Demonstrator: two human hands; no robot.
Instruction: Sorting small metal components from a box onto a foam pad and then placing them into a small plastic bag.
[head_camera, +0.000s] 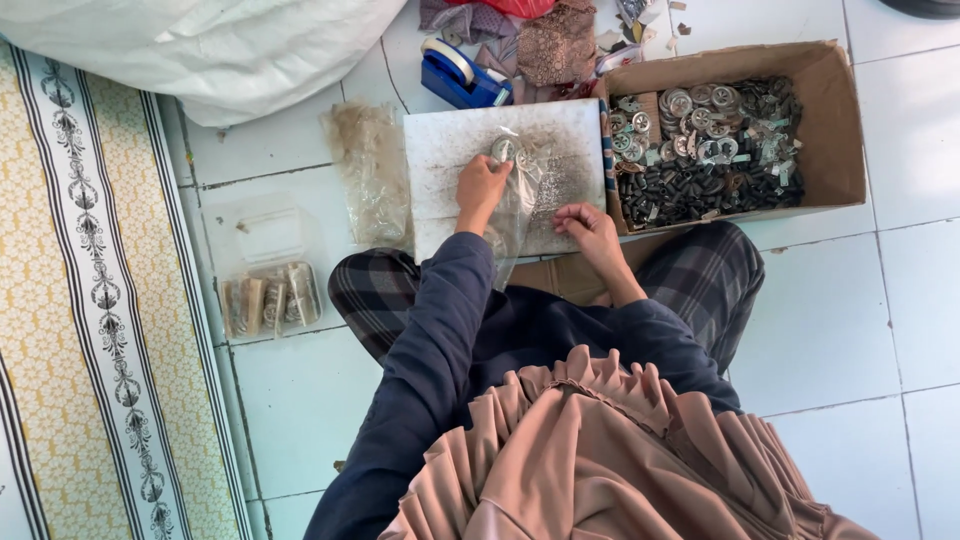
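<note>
I sit cross-legged on a tiled floor with a white worn board (440, 150) before my knees. On it lies a small clear plastic bag (525, 190) with round silver metal pieces (505, 150) at its top. My left hand (480, 188) pinches the bag's left side just below those pieces. Resting on the board's lower right, my right hand (590, 228) has curled fingers at the bag's right edge; whether it grips anything I cannot tell.
A cardboard box (835, 120) at the right holds silver rings and dark small parts. A blue tape dispenser (460, 75) and fabric scraps lie behind the board. Filled clear bags (270, 298) and an empty one (372, 175) lie left, beside a patterned mat (90, 300).
</note>
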